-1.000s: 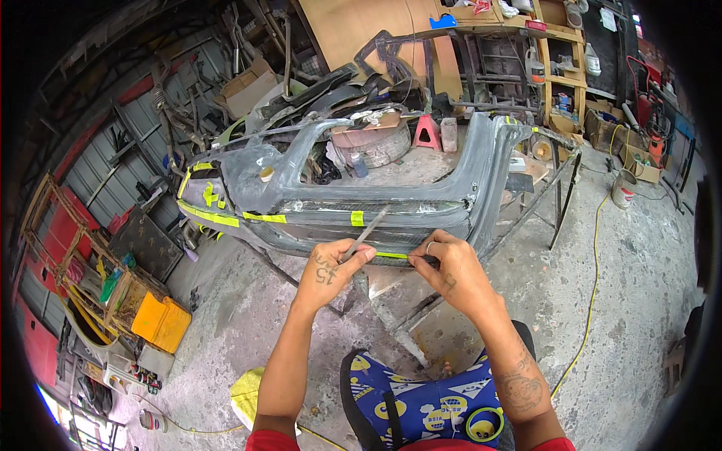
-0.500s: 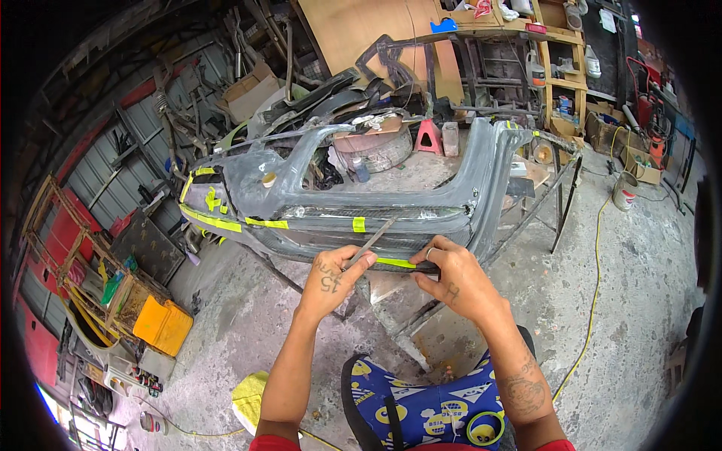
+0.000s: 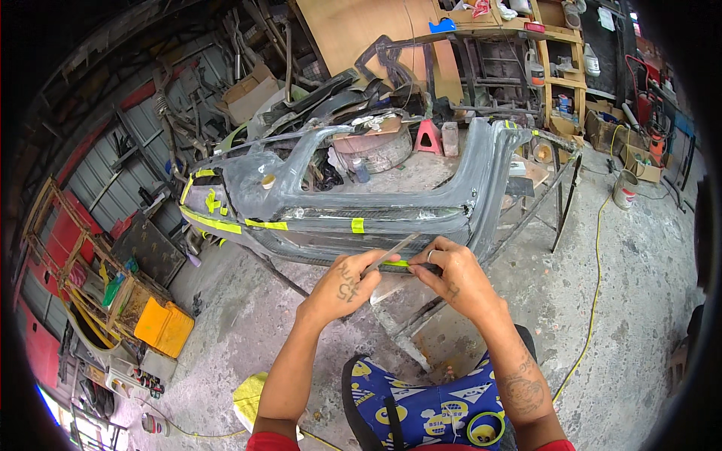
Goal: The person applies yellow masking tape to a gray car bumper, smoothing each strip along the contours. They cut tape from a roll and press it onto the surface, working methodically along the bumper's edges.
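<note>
A grey car body panel [image 3: 353,201] with large window-like openings lies across a metal stand in front of me. Strips of bright yellow-green tape mark its left end and long side. Closed around a thin, flat, blade-like grey strip [image 3: 397,249] is my left hand [image 3: 346,287], at the panel's near lower edge; the strip points up and right. A short piece of yellow-green tape [image 3: 397,263] shows along that edge between my hands. My right hand [image 3: 460,276] pinches the tape's right end with thumb and fingers. A tape roll [image 3: 486,430] rests on my lap.
Behind the panel are a round drum-like block [image 3: 376,150], a pink stool [image 3: 429,137] and piled car parts [image 3: 323,101]. A yellow crate [image 3: 163,327] stands at left. Along the floor at right runs a yellow cable [image 3: 596,301], near a paint can [image 3: 626,189].
My left hand has moved right with the blade-like strip, close to my right hand. Less tape shows between them. My right hand stays almost in place.
</note>
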{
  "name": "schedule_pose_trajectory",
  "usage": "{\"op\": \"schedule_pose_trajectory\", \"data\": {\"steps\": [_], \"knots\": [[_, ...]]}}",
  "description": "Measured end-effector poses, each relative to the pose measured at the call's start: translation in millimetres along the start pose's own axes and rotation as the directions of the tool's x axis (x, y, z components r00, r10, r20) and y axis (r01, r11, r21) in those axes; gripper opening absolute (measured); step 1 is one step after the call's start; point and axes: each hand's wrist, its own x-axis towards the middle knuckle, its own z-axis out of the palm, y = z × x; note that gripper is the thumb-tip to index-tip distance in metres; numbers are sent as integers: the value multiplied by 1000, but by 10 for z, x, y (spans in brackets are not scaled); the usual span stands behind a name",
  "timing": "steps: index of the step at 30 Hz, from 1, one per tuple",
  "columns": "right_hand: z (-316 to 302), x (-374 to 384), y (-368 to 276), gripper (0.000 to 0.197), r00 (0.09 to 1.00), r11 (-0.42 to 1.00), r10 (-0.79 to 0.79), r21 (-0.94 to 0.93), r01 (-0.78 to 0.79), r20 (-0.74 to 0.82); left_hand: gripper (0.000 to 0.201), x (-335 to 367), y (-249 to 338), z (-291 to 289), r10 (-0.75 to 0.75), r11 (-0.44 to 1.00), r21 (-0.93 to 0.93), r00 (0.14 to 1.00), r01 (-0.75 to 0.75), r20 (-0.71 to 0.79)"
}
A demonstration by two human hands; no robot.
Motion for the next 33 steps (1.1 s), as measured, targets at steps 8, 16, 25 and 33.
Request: {"op": "schedule_pose_trajectory", "data": {"steps": [8, 16, 25, 33], "knots": [[13, -11, 61, 17, 1000, 1000, -8, 10, 8, -1, 46, 19, -52, -72, -42, 998, 43, 999, 41, 12], [34, -11, 114, 18, 998, 998, -55, -2, 55, -12, 44, -22, -35, -123, -119, 992, 34, 992, 121, -34], [-4, -3, 33, 14, 999, 999, -41, 11, 41, -10, 45, 99, 12, 22, 21, 1000, 2, 1000, -21, 22], [25, -19, 93, 17, 999, 999, -36, 11, 36, -27, 46, 85, -26, -26, 12, 999, 53, 1000, -13, 27]]}}
